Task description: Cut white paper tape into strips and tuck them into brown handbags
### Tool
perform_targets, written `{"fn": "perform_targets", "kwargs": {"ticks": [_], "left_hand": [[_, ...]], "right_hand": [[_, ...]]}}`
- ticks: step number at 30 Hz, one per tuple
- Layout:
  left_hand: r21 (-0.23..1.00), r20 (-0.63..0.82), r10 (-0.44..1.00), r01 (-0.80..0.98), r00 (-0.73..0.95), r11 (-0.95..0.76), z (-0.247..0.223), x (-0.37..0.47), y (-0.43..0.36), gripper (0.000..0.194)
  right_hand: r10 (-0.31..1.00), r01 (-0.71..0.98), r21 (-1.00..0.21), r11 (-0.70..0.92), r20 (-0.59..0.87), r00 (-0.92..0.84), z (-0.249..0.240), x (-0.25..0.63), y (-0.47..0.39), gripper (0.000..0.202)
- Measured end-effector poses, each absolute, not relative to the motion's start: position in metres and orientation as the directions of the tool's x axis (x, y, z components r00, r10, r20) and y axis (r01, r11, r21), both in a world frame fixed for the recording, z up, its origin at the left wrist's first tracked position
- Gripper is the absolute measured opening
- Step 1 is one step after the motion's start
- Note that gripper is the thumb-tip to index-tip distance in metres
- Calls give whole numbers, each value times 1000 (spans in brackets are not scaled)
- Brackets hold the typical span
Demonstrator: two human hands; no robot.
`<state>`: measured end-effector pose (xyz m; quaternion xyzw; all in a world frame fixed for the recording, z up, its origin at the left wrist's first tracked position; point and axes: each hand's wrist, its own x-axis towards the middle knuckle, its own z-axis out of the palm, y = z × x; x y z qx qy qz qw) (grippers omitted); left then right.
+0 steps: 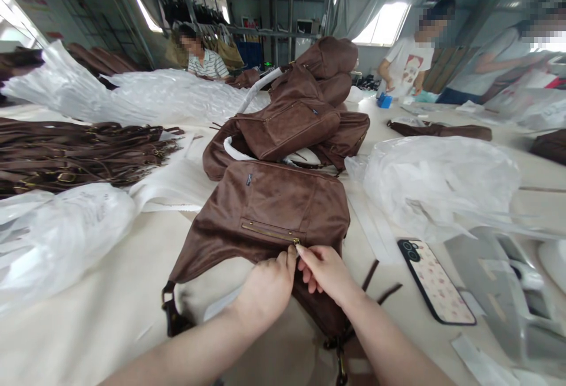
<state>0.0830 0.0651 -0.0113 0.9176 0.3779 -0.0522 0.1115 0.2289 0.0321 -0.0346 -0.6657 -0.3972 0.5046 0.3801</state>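
A brown leather-look handbag (283,197) lies flat on the table in front of me, its strap ends pointing toward me. A brass zipper (267,231) runs across its panel. At the zipper's right end, my right hand (325,271) pinches the zipper pull (296,243) between thumb and finger. My left hand (270,280) is closed beside it, fingertips pressed against the bag near the same end; what they grip, if anything, is hidden. A metal clasp (340,362) hangs from the bag's lower right strap.
More brown bags (300,115) are piled behind. Brown straps (79,156) lie in a heap at left. Clear plastic bags (442,180) spread on both sides. A phone (437,283) lies at right. Several people, one in a striped shirt (207,65), are around the table's far side.
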Motion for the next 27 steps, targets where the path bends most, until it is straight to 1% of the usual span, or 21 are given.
{"fn": "perform_targets", "kwargs": {"ticks": [1, 3, 6, 8, 10, 11, 12, 14, 17, 19, 20, 21, 22, 23, 24, 25, 26, 27], "left_hand": [[208, -169, 691, 710, 703, -672, -12, 83, 65, 52], [321, -145, 731, 731, 666, -602, -15, 82, 68, 40], [527, -131, 817, 738, 562, -423, -20, 79, 73, 20], [703, -126, 832, 640, 540, -309, -24, 78, 77, 12], [884, -163, 806, 447, 569, -136, -25, 77, 79, 17], [938, -209, 782, 346, 587, -8, -25, 76, 81, 22], [957, -266, 750, 258, 606, 131, -25, 76, 82, 27], [914, -379, 663, 147, 646, 378, -23, 73, 85, 33], [769, -499, 472, 120, 727, 628, -21, 70, 93, 28], [653, -539, 297, 169, 788, 738, -20, 69, 98, 19], [611, -542, 208, 212, 814, 763, -20, 69, 100, 16], [595, -538, 142, 255, 831, 762, -20, 70, 101, 16], [608, -535, 103, 297, 839, 736, -19, 70, 100, 18], [653, -534, 100, 334, 840, 680, -18, 70, 100, 23], [726, -529, 153, 352, 835, 591, -16, 69, 100, 27], [812, -506, 263, 350, 822, 468, -13, 67, 100, 31], [886, -449, 409, 337, 794, 318, -9, 63, 102, 32], [931, -360, 562, 322, 745, 171, -4, 57, 106, 31]], "right_hand": [[924, 143, -918, -369, -345, 168, -35, 228, 32, 45], [938, 90, -942, -323, -306, 161, -36, 224, 30, 39], [936, -14, -953, -304, -301, 183, -38, 217, 27, 36], [932, -39, -950, -309, -311, 185, -40, 214, 26, 36], [933, -41, -948, -316, -319, 166, -43, 214, 26, 36], [934, -44, -946, -321, -324, 152, -44, 214, 26, 38], [935, -50, -945, -324, -328, 135, -45, 215, 26, 39], [938, -69, -944, -324, -330, 104, -46, 216, 28, 44], [914, -57, -920, -388, -391, 103, -46, 217, 31, 53], [891, -16, -898, -440, -439, 115, -45, 215, 32, 56], [884, 6, -890, -457, -453, 113, -44, 214, 33, 58], [883, 25, -886, -463, -458, 103, -42, 214, 33, 60], [888, 44, -889, -456, -451, 87, -40, 215, 33, 63], [896, 68, -894, -443, -438, 78, -38, 216, 32, 65], [906, 98, -901, -422, -414, 87, -34, 219, 30, 67], [919, 133, -911, -390, -376, 115, -30, 224, 28, 68], [932, 171, -921, -350, -324, 161, -26, 229, 25, 66], [939, 207, -928, -310, -264, 222, -21, 236, 23, 63]]}}
